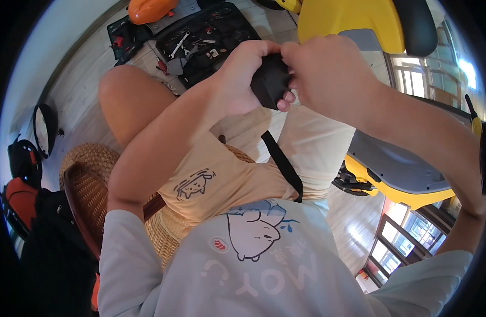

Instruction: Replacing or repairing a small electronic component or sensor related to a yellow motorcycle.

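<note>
Both of my hands meet in front of me around a black angular object (271, 80), whose kind I cannot make out. My left hand (242, 79) is wrapped round it from the left, with fingertips showing at its lower right edge. On its right side my right hand (327, 71) is closed, its fingers curled against the object's upper right edge. Whether the right fingers pinch a smaller part there is hidden. Beyond my hands, an opened black tool case (243, 18) lies on the floor with a silver wrench (179, 45) and several small tools.
A yellow and grey vehicle (338, 18) stands ahead to the right, with more yellow bodywork (401, 193) at my right side. An orange helmet-like shell (152, 9) lies at the far left. I sit on a woven wicker chair (89, 193). A round mirror (43, 129) is at left.
</note>
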Demonstrator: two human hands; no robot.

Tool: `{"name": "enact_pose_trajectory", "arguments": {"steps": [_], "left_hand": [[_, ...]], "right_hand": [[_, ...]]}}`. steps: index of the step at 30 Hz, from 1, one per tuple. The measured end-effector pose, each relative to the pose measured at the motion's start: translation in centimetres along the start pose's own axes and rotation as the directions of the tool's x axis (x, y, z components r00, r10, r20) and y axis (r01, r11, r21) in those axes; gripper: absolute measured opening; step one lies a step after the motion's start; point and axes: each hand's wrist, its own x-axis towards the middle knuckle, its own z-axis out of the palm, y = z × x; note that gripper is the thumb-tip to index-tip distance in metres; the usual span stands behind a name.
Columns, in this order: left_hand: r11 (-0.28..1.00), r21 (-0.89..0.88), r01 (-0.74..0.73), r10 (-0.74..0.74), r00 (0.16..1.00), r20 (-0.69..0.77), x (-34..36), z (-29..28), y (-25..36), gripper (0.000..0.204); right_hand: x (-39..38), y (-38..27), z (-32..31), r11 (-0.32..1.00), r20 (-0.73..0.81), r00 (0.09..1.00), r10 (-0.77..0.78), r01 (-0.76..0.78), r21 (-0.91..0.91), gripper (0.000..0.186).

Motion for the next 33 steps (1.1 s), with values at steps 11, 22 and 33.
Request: {"name": "enact_pose_trajectory", "arguments": {"steps": [11, 22, 33], "left_hand": [[0.889, 0.072, 0.453, -0.442, 0.804, 0.398, 1.1, -0.7, -0.7, 0.039], [0.999, -0.051, -0.007, 0.037, 0.787, 0.615, -0.6, 0.9, 1.9, 0.033], [0.952, 0.154, -0.264, 0.120, 0.788, 0.604, -1.3, 1.5, 1.9, 0.050]], "right_hand": [[-0.9, 4.4, -0.4, 0.586, -0.096, 0.637, -0.765, 0.626, -0.514, 0.023], [-4.4, 2.6, -1.8, 0.731, -0.214, 0.947, 0.239, -0.030, 0.681, 0.017], [-6.3, -1.2, 3.0, 0.306, -0.274, 0.847, 0.456, 0.140, 0.942, 0.011]]}}
